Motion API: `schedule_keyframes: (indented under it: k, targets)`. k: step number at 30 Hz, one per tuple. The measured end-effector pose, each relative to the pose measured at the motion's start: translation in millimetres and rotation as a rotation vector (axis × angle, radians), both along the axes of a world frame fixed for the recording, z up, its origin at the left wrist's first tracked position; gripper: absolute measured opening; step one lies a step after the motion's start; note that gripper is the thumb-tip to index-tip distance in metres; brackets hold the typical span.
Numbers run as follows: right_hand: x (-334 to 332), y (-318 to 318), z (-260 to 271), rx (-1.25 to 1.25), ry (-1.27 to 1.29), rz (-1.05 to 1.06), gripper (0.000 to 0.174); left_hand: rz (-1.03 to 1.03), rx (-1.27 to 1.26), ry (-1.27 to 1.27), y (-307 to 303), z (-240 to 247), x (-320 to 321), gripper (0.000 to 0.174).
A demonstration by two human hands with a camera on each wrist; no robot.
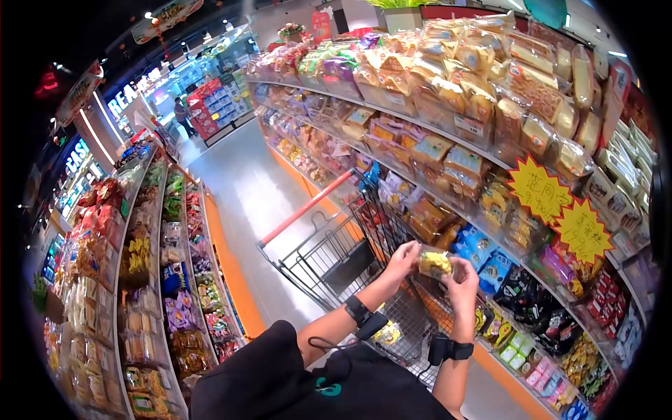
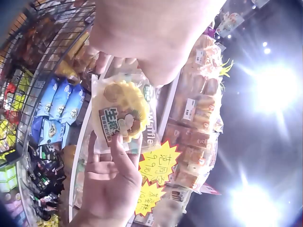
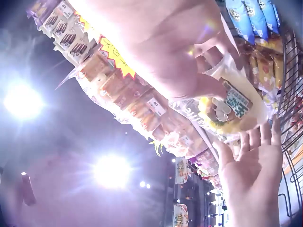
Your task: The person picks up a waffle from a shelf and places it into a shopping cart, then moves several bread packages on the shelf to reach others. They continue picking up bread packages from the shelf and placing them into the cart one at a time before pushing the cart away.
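Observation:
A clear packet with a round yellow waffle is held up above the cart. My right hand pinches one end, its thumb on the printed front in the left wrist view, where the packet faces the camera. On the packet's other side is my left hand. In the right wrist view the left hand has its palm turned up and fingers extended, the tips at the packet's edge; whether they bear any of its weight cannot be told.
A metal shopping cart with a red handle stands below the hands, a yellow packet inside. Shelves of packaged bread rise on the right, with yellow price signs. More snack shelves line the left. A person stands far down the aisle.

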State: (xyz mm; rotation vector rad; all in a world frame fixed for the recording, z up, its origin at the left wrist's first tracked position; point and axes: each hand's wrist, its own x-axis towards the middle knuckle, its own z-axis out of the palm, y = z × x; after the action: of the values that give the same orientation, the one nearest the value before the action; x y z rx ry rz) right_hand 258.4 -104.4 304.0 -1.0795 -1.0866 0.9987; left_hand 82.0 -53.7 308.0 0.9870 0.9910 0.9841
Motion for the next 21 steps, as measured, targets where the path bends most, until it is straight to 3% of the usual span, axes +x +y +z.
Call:
schedule_keyframes:
  k: [2,3,4,6,9,12,17,21]
  targets:
    - [7,2,3,0.062,-0.030,-0.090,0.037,0.047,0.048,0.042,-3,6,10,0.064]
    - [5,0,10,0.072,-0.050,-0.154,0.035,-0.037,0.007,0.014,-5,14,11,0.070]
    - [7,3,17,0.100,-0.045,-0.105,0.029,-0.129,0.037,-0.155,-8,20,14,0.066]
    - [6,3,30,0.180,-0.142,-0.167,0.026,-0.297,0.111,-0.226,-6,37,20,0.043]
    - [21,7,41,0.336,0.006,-0.078,0.037,-0.247,0.230,-0.211,-17,97,33,0.045]
    - [28,1,73,0.363,0.056,-0.057,0.037,-0.328,0.479,-0.139,-5,109,32,0.050]
    - [39,-6,95,0.414,-0.011,-0.055,0.035,-0.392,0.481,-0.177,-10,130,37,0.056]
    - [43,-11,101,0.365,-0.013,-0.060,0.030,-0.369,0.541,-0.099,-7,119,41,0.058]
